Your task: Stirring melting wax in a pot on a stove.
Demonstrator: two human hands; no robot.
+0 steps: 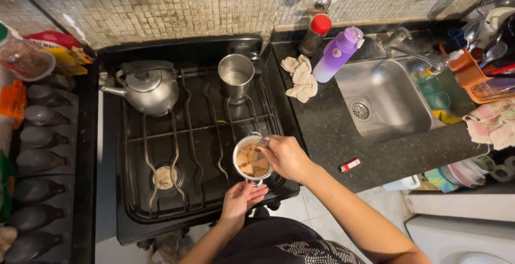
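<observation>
A small white pot with pale brown chunks and liquid in it stands on the front right burner of the black gas stove. My left hand grips its handle at the stove's front edge. My right hand is over the pot's right rim and holds a thin metal utensil, probably a spoon, dipped at the rim.
A steel kettle sits on the back left burner and a steel cup on the back right. On the dark counter lie a crumpled cloth, a purple bottle, a red-capped jar and a red lighter. The sink is at right.
</observation>
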